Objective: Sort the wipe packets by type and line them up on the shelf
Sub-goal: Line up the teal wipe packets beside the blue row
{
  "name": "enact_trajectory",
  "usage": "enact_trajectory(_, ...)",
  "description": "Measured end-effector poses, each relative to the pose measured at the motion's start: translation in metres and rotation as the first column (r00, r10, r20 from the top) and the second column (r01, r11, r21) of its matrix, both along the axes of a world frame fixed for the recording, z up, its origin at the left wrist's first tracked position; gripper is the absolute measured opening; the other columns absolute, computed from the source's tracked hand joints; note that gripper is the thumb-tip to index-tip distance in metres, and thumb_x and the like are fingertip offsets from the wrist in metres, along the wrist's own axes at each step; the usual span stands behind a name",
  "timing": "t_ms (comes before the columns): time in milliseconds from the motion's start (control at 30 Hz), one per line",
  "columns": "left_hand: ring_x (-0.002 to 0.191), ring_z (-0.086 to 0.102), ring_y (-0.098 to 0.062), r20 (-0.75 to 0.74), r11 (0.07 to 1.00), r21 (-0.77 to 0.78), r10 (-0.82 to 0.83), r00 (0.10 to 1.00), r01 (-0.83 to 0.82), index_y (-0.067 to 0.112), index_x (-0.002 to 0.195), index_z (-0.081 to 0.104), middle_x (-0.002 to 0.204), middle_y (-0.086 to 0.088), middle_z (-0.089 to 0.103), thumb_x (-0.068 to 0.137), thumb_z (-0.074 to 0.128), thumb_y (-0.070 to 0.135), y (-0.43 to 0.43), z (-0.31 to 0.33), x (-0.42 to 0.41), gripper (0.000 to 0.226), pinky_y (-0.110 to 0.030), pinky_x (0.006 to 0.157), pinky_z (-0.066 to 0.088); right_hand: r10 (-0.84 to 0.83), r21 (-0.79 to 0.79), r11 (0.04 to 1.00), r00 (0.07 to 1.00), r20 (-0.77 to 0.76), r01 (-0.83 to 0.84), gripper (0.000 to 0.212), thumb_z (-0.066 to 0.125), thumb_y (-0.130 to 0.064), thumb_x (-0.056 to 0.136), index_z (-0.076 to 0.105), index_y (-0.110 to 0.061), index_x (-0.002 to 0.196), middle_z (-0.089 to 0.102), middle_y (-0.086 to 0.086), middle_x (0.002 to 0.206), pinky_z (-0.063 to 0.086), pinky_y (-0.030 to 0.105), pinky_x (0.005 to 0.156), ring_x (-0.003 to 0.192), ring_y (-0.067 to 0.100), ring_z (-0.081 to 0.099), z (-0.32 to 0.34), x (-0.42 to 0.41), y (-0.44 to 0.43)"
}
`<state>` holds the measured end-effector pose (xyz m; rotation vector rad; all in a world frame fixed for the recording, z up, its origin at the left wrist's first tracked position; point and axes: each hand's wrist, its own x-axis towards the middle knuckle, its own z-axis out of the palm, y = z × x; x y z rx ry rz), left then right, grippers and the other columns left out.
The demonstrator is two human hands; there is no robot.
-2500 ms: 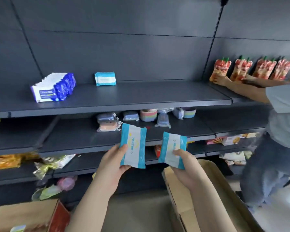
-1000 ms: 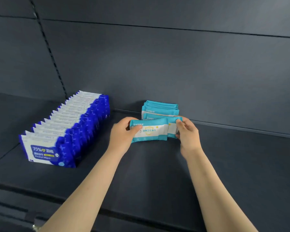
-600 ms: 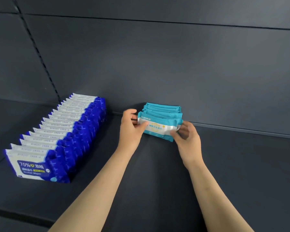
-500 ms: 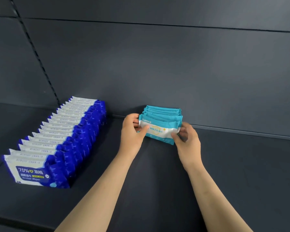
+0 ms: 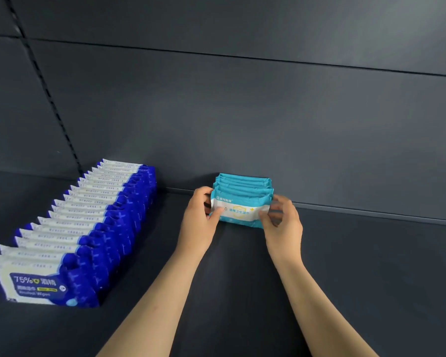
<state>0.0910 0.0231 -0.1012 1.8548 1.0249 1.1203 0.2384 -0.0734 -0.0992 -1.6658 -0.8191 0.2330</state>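
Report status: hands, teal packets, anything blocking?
Left hand and right hand pinch the front teal wipe packet by its ends. It stands against the teal row. Blue wipe packet row apart, left. Nothing blocking.

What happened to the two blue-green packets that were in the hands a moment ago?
They went up onto the shelf and were pushed back against the teal row by the wall. The left hand and right hand, which held one each, now both pinch the ends of the front teal packet. The blue row stayed put.
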Motion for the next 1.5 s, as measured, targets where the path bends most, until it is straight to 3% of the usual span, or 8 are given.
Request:
enact_trajectory(233,0.095,0.061,-0.011,-0.203,0.998,-0.014,0.061,0.977,-0.065,0.013,0.108,0.055,0.111,0.003,0.064,0.095,0.061,0.026,0.001,-0.001,0.004,0.019,-0.011,0.063,0.041,0.023,-0.088,0.996,1.0,-0.014,-0.024,0.046,0.067,-0.01,0.092,0.049,-0.026,0.132,0.061,-0.011,0.109,0.047,0.004,0.066,0.092,0.002,0.061,0.002,-0.001,0.002)
enact_trajectory(367,0.112,0.059,-0.017,-0.209,0.998,-0.019,0.048,0.977,-0.053,0.014,0.125,0.051,0.126,-0.001,0.059,0.093,0.065,0.026,-0.005,0.004,-0.001,0.038,-0.035,0.088,0.055,0.031,-0.101,0.994,0.998,-0.059,-0.037,0.045,0.07,-0.011,0.09,0.051,-0.023,0.129,0.062,-0.01,0.109,0.046,0.003,0.066,0.088,-0.004,0.06,0.012,-0.003,-0.009)
enact_trajectory(433,0.119,0.055,-0.018,-0.226,0.999,-0.008,0.049,0.973,-0.053,0.016,0.136,0.047,0.135,-0.002,0.053,0.091,0.068,0.027,-0.012,0.012,-0.012,0.051,-0.041,0.098,0.051,0.049,-0.12,0.991,0.997,-0.056,-0.056,0.046,0.073,-0.013,0.088,0.052,-0.022,0.129,0.06,-0.01,0.116,0.047,0.01,0.078,0.096,0.0,0.059,0.017,-0.005,-0.02)
enact_trajectory(533,0.13,0.048,-0.02,-0.262,0.999,0.014,0.048,0.964,-0.046,0.017,0.144,0.04,0.146,-0.004,0.043,0.09,0.068,0.029,-0.02,0.027,-0.033,0.061,-0.043,0.107,0.044,0.081,-0.177,0.981,0.996,0.031,-0.074,0.045,0.074,-0.017,0.087,0.055,-0.023,0.126,0.055,-0.014,0.121,0.041,0.024,0.096,0.112,0.004,0.048,0.031,-0.009,-0.037)
enact_trajectory(767,0.137,0.04,-0.025,-0.364,0.993,0.104,-0.019,0.931,0.061,0.019,0.146,0.037,0.15,-0.004,0.037,0.09,0.068,0.032,-0.054,0.062,-0.093,0.065,-0.043,0.11,0.039,0.14,-0.361,0.932,0.947,0.287,-0.029,0.055,0.076,-0.027,0.082,0.054,-0.025,0.132,0.057,-0.005,0.131,0.04,0.032,0.103,0.128,0.019,0.047,0.07,-0.042,-0.08)
enact_trajectory(900,0.136,0.039,-0.023,-0.432,0.974,0.139,-0.102,0.896,0.178,0.022,0.145,0.039,0.15,-0.001,0.038,0.091,0.066,0.036,-0.078,0.065,-0.137,0.062,-0.038,0.109,0.037,0.157,-0.499,0.866,0.932,0.326,0.028,0.062,0.077,-0.032,0.081,0.05,-0.03,0.136,0.054,-0.003,0.134,0.041,0.036,0.1,0.131,0.023,0.041,0.084,-0.085,-0.127)
enact_trajectory(1267,0.121,0.051,-0.025,-0.443,0.816,0.371,-0.263,0.857,0.443,0.012,0.127,0.06,0.13,-0.002,0.059,0.088,0.063,0.039,-0.198,0.011,-0.235,0.047,-0.037,0.101,0.04,-0.048,-0.612,0.755,0.95,0.309,0.237,0.068,0.075,-0.042,0.083,0.042,-0.026,0.141,0.053,0.0,0.138,0.047,0.046,0.1,0.123,0.028,0.051,0.023,-0.22,-0.292)
enact_trajectory(1500,0.126,0.048,-0.027,-0.61,0.644,0.311,-0.429,0.666,0.699,0.01,0.132,0.056,0.133,-0.005,0.056,0.086,0.072,0.034,-0.291,-0.038,-0.213,0.054,-0.038,0.106,0.035,-0.232,-0.706,0.587,0.918,0.322,0.396,0.066,0.07,-0.04,0.087,0.04,-0.028,0.144,0.048,0.001,0.144,0.042,0.044,0.103,0.131,0.029,0.042,-0.029,-0.257,-0.423)
